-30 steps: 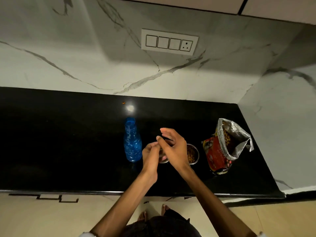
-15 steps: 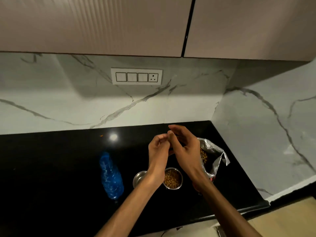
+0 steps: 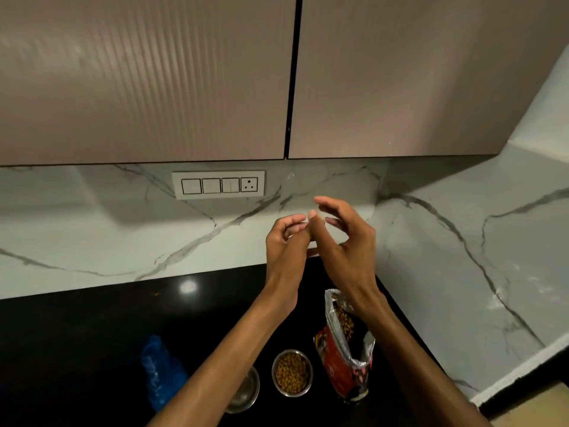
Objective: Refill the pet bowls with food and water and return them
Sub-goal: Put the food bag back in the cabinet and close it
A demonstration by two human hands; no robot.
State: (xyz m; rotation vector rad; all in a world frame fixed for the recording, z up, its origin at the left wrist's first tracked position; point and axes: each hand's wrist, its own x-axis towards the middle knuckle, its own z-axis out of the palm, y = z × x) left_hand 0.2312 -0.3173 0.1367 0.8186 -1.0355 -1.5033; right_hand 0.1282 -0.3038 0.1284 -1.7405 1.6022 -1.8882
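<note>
Head view: I am raising my left hand (image 3: 288, 241), fingers loosely curled, against my spread, empty right hand (image 3: 345, 241) above the food-filled bowl (image 3: 292, 372).

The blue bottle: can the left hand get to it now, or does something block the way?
Probably yes. The blue bottle stands alone left of the left forearm, and the left hand appears empty, raised above the counter.
</note>
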